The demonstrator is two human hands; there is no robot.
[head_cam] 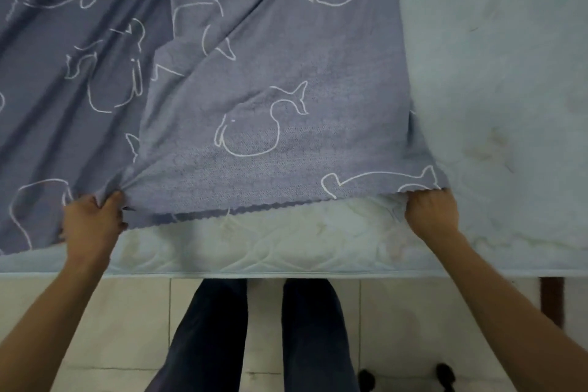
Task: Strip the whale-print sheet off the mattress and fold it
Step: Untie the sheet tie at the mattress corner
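The whale-print sheet (254,99), grey-blue with white whale outlines, lies rumpled across the pale quilted mattress (496,73). Its near hem is stretched in a straight line between my two hands, a little back from the mattress's front edge. My left hand (90,223) is closed on a bunched pinch of the sheet at the lower left. At the lower right my right hand (432,212) grips the sheet's near right corner. The right part of the mattress is bare, with faint stains.
A strip of quilted mattress top (254,248) shows below the hem. I stand at the bed's front edge; my legs in dark trousers (261,334) are on a pale tiled floor (127,312). A dark wooden bed leg (552,299) stands at the right.
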